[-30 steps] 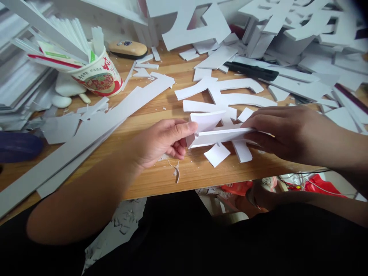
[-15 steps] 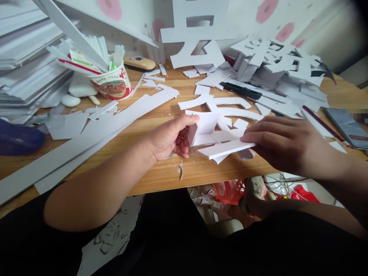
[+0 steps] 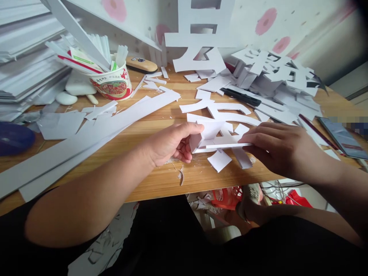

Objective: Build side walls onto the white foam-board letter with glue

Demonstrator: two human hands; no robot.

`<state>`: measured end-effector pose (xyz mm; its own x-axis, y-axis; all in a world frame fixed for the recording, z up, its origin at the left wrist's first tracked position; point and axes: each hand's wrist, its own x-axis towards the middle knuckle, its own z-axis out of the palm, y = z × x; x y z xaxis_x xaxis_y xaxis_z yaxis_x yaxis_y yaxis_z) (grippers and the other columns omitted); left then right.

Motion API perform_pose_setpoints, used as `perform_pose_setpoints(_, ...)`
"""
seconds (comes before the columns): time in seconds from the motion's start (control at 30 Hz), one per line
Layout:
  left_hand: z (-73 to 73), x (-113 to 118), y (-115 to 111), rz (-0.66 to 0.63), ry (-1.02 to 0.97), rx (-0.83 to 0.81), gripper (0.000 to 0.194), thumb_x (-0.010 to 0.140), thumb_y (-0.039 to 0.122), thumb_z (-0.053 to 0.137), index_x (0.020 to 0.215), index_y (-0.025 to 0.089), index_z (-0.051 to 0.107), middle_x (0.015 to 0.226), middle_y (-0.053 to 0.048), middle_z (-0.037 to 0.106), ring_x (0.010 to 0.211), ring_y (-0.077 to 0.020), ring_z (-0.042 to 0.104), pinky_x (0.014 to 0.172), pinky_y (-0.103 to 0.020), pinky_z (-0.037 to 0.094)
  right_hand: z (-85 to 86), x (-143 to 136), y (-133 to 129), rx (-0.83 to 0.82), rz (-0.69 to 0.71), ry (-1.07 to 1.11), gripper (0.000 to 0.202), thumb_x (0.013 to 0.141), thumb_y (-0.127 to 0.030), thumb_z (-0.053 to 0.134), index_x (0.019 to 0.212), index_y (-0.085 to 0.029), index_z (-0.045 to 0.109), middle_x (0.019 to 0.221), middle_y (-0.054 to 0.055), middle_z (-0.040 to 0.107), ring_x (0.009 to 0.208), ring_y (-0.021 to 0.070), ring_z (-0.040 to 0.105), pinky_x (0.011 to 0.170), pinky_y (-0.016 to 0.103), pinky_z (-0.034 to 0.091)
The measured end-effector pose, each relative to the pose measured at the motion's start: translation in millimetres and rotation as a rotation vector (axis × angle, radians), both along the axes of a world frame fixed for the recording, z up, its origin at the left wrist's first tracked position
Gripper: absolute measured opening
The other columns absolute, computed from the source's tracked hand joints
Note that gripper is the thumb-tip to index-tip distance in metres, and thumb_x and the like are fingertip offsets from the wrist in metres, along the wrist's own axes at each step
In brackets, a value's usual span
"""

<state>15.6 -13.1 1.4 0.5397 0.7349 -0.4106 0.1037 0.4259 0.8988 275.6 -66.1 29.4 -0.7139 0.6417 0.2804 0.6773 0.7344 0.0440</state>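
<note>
Now left fingers (image 3: 196,128) pinch the white corner piece (image 3: 212,128), right fingers (image 3: 257,138) clasp a strip (image 3: 225,145) (contact unclear); uneven pressure could skew it.

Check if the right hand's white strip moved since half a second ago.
Yes, away from the table's near edge: the white strip no longer hides most of the square scrap.

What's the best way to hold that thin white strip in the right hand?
I'd pinch the strip at its right end, coming from the right: it's long and thin, and its left end sits close to the white piece in the left hand.
</note>
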Motion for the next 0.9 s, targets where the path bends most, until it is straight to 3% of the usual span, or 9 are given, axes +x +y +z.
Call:
perform_pose_setpoints(0.2,-1.5,0,2,-0.007,0.021,-0.007,0.039,0.065,0.054,0.062,0.074,0.016,0.06,0.063,-0.002,0.058,0.048,-0.0138,0.053,0.051,-0.03,0.048,-1.1,1,11,-0.165,0.014,0.045,0.01,0.093,-0.019,0.05,0.093,-0.016,0.06,0.076,0.003,0.059,0.068,0.0153,0.053,0.059,0.029,0.039)
perform_pose_setpoints(0.47,-5.3,-3,3,-0.072,0.04,-0.015,0.043,0.067,0.052,0.061,0.089,0.016,0.059,0.07,-0.005,0.062,0.055,-0.016,0.056,0.058,-0.033,0.049,-2.6,3,15,-0.294,-0.044,0.029,0.015,0.092,-0.022,0.05,0.093,-0.014,0.063,0.076,0.004,0.058,0.066,0.0147,0.051,0.059,0.029,0.036)
perform_pose_setpoints(0.9,-9.7,0,4,-0.04,-0.004,-0.069,0.039,0.065,0.048,0.061,0.09,0.019,0.055,0.06,-0.001,0.06,0.051,-0.0168,0.058,0.055,-0.033,0.052,-4.6,2,16,-0.291,-0.048,0.05,0.009,0.086,-0.018,0.052,0.082,-0.016,0.06,0.072,0.002,0.056,0.06,0.0131,0.049,0.057,0.026,0.035)
